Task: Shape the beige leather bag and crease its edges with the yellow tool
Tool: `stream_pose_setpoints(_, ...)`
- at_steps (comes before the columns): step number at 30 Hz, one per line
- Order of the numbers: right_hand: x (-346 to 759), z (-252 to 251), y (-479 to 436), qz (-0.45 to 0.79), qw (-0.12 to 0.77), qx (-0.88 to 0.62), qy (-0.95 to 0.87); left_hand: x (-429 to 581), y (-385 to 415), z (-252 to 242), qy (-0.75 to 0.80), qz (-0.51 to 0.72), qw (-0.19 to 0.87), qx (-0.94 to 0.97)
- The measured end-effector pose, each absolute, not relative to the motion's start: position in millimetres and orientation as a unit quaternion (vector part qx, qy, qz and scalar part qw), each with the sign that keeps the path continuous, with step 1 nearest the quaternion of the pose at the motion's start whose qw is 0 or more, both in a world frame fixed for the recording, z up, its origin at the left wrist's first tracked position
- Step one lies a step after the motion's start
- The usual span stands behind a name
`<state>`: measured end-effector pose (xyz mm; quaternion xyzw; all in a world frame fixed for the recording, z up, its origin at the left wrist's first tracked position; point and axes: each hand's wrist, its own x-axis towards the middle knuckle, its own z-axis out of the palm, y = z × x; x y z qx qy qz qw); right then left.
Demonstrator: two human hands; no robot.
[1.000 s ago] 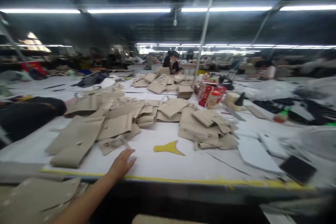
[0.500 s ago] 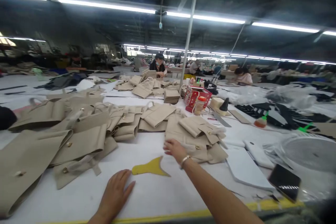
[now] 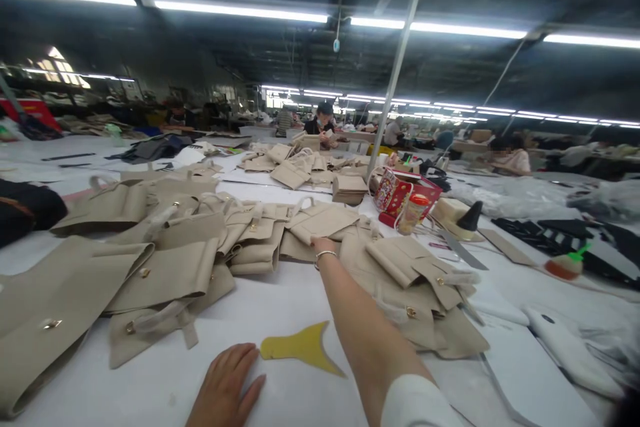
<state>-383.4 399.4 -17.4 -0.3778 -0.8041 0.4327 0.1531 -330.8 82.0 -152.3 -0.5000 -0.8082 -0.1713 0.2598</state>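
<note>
My left hand (image 3: 231, 383) lies flat on the white table, thumb apart from the fingers. Its fingertips are at the narrow end of a yellow piece (image 3: 295, 347) that flares into a curved, two-pointed end. Farther off, my right hand (image 3: 323, 245) is stretched out to the front edge of a beige bag piece (image 3: 320, 220) in the middle pile. Its fingers are mostly hidden, so I cannot tell whether they grip it. Right of that forearm lie more beige bag pieces (image 3: 400, 260) with a gold-coloured clasp. Several similar pieces (image 3: 175, 260) overlap on the left.
A red patterned box (image 3: 395, 193) and a jar with a red lid (image 3: 414, 213) stand beyond the right pile, near a metal ruler (image 3: 463, 250). A bottle with a green nozzle (image 3: 565, 263) is farther right. A co-worker (image 3: 320, 123) sits across the table.
My right hand has reached forward from beside the right pile to the middle beige pieces. My left hand has stayed beside the yellow piece. The view has turned a little left.
</note>
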Motion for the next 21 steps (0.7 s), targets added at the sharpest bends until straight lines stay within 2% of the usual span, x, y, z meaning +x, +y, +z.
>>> stream_pose_setpoints(7,-335.3,123.1,385.6,0.41,0.269,-0.333,-0.806,-325.8,77.8,-155.0,-0.827,-0.211,0.234,-0.465)
stream_pose_setpoints(10,-288.5,189.6,355.4,0.437,0.302,-0.296,-0.794,-317.8,77.3,-144.7,-0.824,-0.273,0.205,-0.452)
stream_pose_setpoints(12,-248.7,220.7,329.0,0.462,0.305,-0.274,-0.786,-302.7,78.3,-121.3,-0.803,-0.35,0.179,-0.448)
stream_pose_setpoints(15,-184.2,236.1,281.0,0.535,0.281,-0.224,-0.764,-262.1,78.3,-64.6,-0.735,-0.514,0.121,-0.425)
stream_pose_setpoints(18,-125.3,220.8,228.5,0.637,0.224,-0.178,-0.716,-216.4,72.6,-9.5,-0.639,-0.683,0.021,-0.353)
stream_pose_setpoints(21,-80.1,195.8,183.7,0.682,0.169,-0.172,-0.69,-185.6,57.2,19.2,-0.595,-0.756,-0.045,-0.268)
